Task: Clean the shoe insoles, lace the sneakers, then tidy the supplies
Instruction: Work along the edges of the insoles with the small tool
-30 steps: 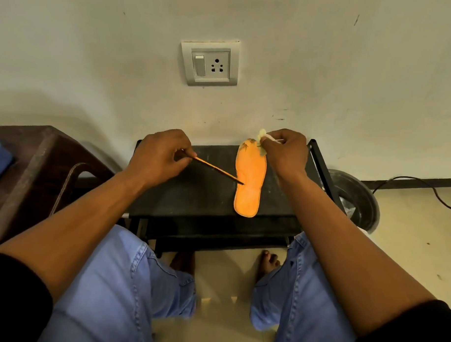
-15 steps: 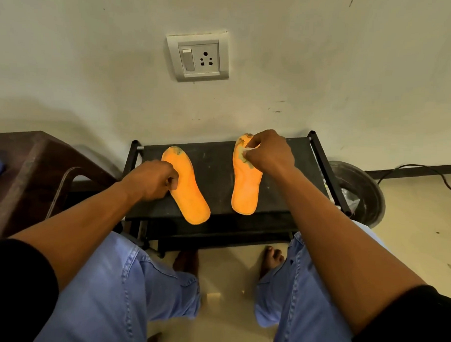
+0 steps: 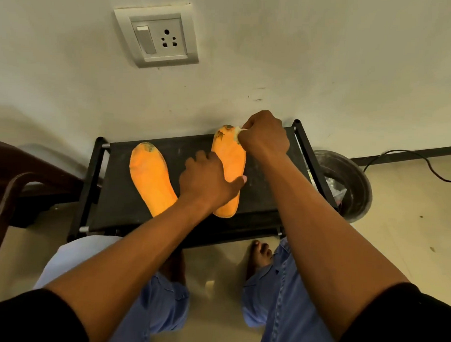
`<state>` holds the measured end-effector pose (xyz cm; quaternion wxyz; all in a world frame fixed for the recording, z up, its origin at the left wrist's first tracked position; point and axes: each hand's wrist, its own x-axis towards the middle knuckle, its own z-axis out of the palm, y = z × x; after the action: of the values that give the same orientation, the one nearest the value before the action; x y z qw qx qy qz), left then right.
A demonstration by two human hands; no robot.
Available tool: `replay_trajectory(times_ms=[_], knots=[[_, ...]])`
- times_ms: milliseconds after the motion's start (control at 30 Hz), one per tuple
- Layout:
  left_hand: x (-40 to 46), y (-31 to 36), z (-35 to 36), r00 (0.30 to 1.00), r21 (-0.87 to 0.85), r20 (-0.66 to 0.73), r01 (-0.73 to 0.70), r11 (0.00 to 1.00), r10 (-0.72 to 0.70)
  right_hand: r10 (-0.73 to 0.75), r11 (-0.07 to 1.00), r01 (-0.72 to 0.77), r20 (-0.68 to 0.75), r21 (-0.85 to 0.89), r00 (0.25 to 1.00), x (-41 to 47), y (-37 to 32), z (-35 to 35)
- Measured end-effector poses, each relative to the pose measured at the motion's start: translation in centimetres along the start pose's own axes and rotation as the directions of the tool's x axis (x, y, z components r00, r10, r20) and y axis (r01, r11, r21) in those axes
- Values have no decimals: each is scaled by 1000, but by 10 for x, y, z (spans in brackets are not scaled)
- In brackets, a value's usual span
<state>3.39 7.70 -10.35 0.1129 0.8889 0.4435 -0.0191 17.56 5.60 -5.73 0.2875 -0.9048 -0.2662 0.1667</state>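
Note:
Two orange insoles lie on a low black rack (image 3: 267,195). The left insole (image 3: 150,178) rests flat and untouched, with a dark stain at its toe. On the right insole (image 3: 231,155), my left hand (image 3: 208,180) presses down across the middle and heel, fingers spread over it. My right hand (image 3: 265,136) is closed on a small pale wipe (image 3: 238,131) and holds it against the stained toe of that insole. Most of the wipe is hidden in the fist.
A white wall with a switch socket (image 3: 157,35) stands right behind the rack. A dark round bin (image 3: 351,185) with a bag sits to the right, a black cable (image 3: 409,156) beyond it. A brown chair (image 3: 19,179) stands at left. My bare feet are under the rack.
My left hand has left the left insole and crossed over onto the right insole. My right hand has shifted slightly up to the toe with the wipe.

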Motion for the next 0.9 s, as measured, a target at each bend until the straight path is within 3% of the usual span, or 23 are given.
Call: replay_trajectory(times_ms=[167,433,633,900], knots=[[-1,10,23,999,87,-33,24,996,-21,11,1000,-11,-18,5,1000,8,8,-2],[16,-15,10,995,-125,82,-38,991,48,-31,999,32,54,-25,998,10,15,18],[21,-51,-2,979,31,165,-130,991,123,-174,973,191,128,-130,976,1,11,34],[32,-67,8,987,-18,33,-154,988,154,-260,883,305,168,-356,951,-2,15,58]])
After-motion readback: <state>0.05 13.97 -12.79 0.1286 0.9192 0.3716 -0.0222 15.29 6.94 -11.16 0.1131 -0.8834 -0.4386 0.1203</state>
